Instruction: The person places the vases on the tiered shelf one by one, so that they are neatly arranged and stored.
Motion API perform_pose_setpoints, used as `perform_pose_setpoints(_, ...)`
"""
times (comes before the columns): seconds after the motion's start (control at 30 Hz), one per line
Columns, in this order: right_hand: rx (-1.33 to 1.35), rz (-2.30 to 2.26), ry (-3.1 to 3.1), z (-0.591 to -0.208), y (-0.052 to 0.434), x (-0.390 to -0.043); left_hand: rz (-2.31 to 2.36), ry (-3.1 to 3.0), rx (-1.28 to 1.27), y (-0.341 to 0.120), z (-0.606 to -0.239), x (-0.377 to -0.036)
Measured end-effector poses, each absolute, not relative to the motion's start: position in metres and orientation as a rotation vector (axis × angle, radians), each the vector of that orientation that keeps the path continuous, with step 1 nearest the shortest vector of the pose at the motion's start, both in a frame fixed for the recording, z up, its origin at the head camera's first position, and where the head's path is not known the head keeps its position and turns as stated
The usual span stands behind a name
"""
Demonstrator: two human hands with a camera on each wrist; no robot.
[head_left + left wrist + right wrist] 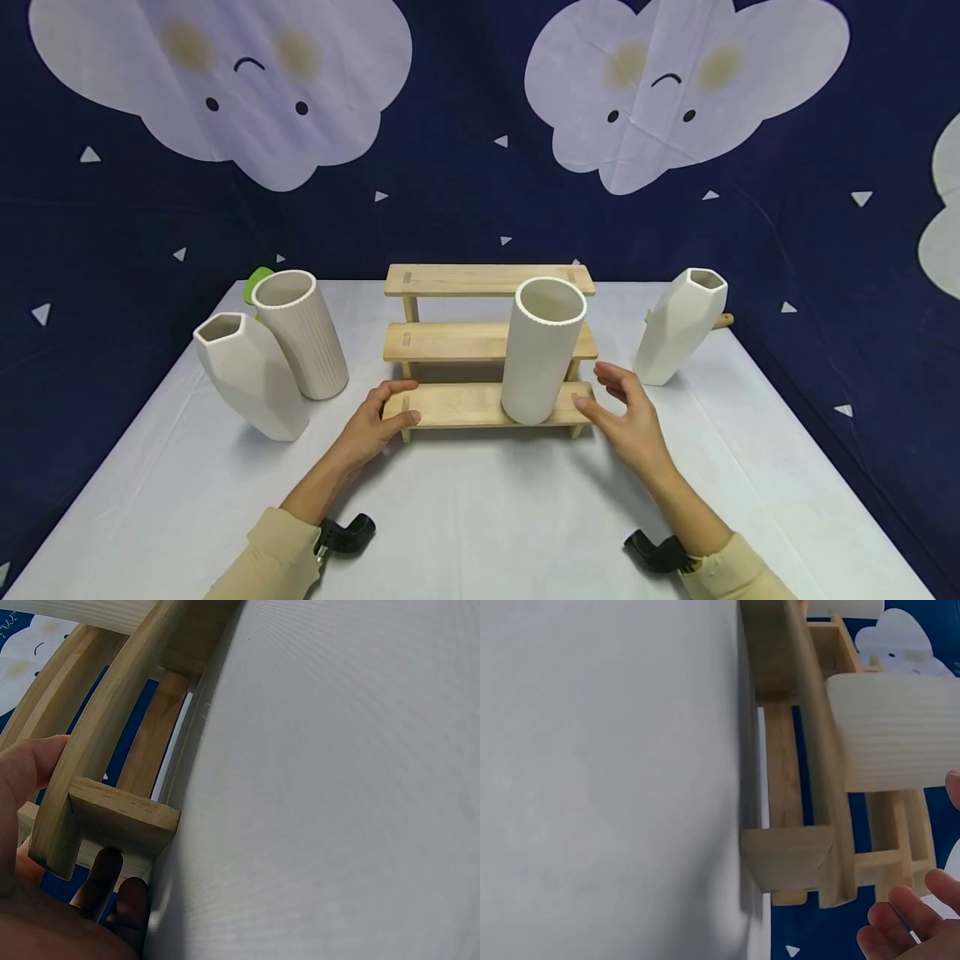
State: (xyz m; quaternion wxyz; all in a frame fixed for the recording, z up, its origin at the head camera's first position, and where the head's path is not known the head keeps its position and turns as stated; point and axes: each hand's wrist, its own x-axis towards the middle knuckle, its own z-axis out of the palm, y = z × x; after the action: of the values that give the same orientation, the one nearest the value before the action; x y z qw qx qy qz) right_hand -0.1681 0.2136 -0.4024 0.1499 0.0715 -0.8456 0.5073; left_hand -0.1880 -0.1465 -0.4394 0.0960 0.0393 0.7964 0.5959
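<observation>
A wooden stand [457,342] with a tall round vase [540,358] on its bottom step
On the left of the white desk [480,517] are a white vase with flat sides [255,379] and, just behind it, a round vase with lines [311,342]. Next, the left hand [382,417] grips the left end of the bottom step. The tall round vase stands up nearer that step's right end. The right hand [630,425] is beside that end, fingers loose and holding nothing; I cannot tell if its thumb touches the wood. Farther right is another flat-sided vase [678,329]
</observation>
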Motion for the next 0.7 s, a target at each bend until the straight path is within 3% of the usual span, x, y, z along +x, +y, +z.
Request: perform_pose_setpoints(0.7, 0.288, 1.430, -2.563, -0.423, 0.228, -0.184, 1.772, 2.362, 0.135, -0.146, -0.441, -0.188)
